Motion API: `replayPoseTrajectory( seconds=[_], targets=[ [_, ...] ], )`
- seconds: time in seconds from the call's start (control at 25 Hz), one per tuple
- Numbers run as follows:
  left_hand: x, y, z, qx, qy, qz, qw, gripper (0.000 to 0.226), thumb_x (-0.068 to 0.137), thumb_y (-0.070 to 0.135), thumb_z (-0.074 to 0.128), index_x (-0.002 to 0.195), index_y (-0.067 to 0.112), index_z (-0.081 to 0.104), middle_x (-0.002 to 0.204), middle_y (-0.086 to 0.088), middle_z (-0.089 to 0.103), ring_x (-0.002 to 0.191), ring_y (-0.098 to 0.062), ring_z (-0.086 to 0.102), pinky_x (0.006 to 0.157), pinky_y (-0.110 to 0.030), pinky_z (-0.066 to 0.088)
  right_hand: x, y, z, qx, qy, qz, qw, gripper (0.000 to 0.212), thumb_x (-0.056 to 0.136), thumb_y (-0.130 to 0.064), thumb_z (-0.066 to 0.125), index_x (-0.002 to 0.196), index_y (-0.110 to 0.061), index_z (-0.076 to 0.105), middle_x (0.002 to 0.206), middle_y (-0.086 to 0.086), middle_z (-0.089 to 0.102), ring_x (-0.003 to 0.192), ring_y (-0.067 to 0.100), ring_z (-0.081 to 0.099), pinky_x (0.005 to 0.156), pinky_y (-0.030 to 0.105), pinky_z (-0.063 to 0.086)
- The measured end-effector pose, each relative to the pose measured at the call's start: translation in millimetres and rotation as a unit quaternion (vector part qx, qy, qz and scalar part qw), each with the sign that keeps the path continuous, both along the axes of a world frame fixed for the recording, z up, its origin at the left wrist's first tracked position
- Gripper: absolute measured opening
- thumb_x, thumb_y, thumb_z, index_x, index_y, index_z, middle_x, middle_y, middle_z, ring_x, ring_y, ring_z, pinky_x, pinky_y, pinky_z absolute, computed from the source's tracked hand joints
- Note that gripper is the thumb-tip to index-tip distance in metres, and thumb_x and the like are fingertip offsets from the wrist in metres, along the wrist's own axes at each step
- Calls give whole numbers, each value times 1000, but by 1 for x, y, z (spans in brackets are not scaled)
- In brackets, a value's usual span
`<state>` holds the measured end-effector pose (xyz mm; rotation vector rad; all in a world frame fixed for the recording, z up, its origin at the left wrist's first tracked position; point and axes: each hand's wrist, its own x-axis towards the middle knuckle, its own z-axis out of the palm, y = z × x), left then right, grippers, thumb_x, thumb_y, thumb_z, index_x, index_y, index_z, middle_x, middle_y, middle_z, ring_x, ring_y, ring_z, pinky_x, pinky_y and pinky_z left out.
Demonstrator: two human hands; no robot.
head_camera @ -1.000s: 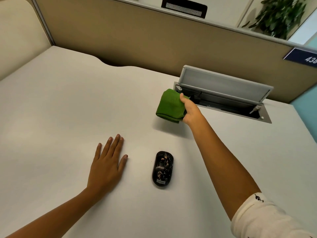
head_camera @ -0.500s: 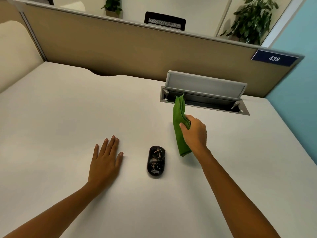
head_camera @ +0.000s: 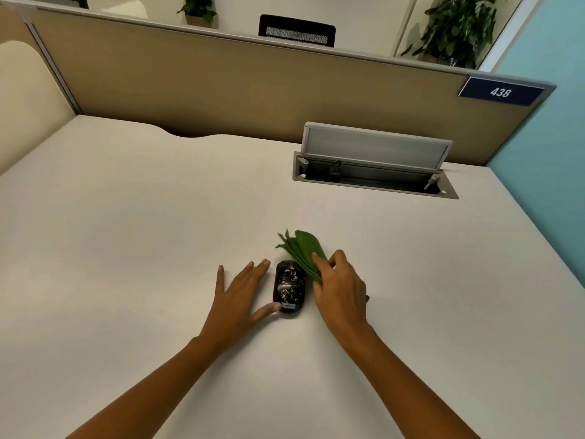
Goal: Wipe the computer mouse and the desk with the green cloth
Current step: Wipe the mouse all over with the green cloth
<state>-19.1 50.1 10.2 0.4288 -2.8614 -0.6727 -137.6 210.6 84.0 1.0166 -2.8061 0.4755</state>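
White desk [head_camera: 126,248], one mouse [head_camera: 289,288], one cloth [head_camera: 304,251]

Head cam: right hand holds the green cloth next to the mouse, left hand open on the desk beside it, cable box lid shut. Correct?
One error: the cable box lid stands open, as the head view shows. The rest holds: the right hand holds the green cloth next to the mouse, and the left hand lies open on the desk beside it.
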Motion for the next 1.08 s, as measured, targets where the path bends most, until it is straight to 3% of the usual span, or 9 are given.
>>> replayPoseTrajectory(
  seconds=[0.16, 0.32, 0.44, 0.56, 0.68, 0.8, 1.0, 1.08],
  targets=[
    [-4, 1, -5, -12, 9, -24, 1000, 92, 79, 80, 30, 152, 28, 10, 155, 15, 14, 146, -7, 9, 117, -52, -12, 12, -6, -9, 33, -59, 16, 998, 51, 87, -27, 65, 135, -19, 50, 120, 8, 53, 102, 23, 55, 75, 32, 52],
    [-4, 0, -7, -6, 31, -38, 999, 95, 78, 80, 36, 152, 25, 14, 154, 12, 19, 144, -7, 14, 117, -52, -10, 8, -11, -10, -1, -93, 2, 996, 44, 96, -44, 44, 128, -17, 57, 122, 3, 52, 110, 20, 46, 88, 32, 48],
    [-4, 1, -7, -8, 47, -43, 998, 93, 78, 79, 40, 151, 26, 19, 154, 11, 25, 143, -7, 18, 117, -54, -8, -4, -14, -7, -39, -154, -4, 987, 36, 99, -36, 40, 121, -16, 60, 127, 1, 51, 115, 17, 47, 94, 29, 45],
    [-3, 2, -7, -14, 72, -42, 996, 87, 80, 76, 43, 149, 25, 27, 152, 10, 32, 142, -10, 25, 117, -59, -2, -14, -16, -9, -26, -189, 50, 980, 38, 98, -28, 48, 135, -20, 47, 142, -1, 44, 128, 19, 44, 104, 32, 40],
    [-4, 3, -8, -26, 88, -45, 995, 83, 82, 73, 44, 147, 22, 33, 150, 8, 37, 141, -14, 31, 116, -61, 4, -11, -15, -16, -13, -244, 116, 963, 56, 97, -36, 48, 148, -30, 26, 158, -7, 21, 146, 15, 17, 117, 37, 20],
    [-4, 3, -7, -32, 87, -40, 995, 81, 83, 72, 45, 147, 24, 33, 150, 8, 38, 141, -13, 30, 115, -63, 4, -5, -10, -29, -21, -240, 150, 959, 61, 98, -38, 45, 150, -30, 15, 160, -10, 8, 148, 10, 0, 122, 36, 6],
    [-3, 5, -4, -63, 73, -22, 995, 78, 82, 72, 45, 146, 27, 35, 149, 11, 40, 141, -12, 30, 113, -66, 7, 0, -5, -37, -99, -280, 117, 948, 54, 101, -23, 42, 150, -26, 19, 159, -12, 14, 147, 6, 6, 120, 31, 16],
    [-4, 5, -3, -74, 71, -17, 995, 78, 82, 73, 44, 145, 28, 37, 148, 12, 41, 140, -11, 32, 113, -66, 8, 6, -5, -38, -109, -260, 106, 954, 53, 101, -18, 41, 149, -23, 21, 158, -10, 16, 147, 8, 10, 118, 20, 14]
  ],
)
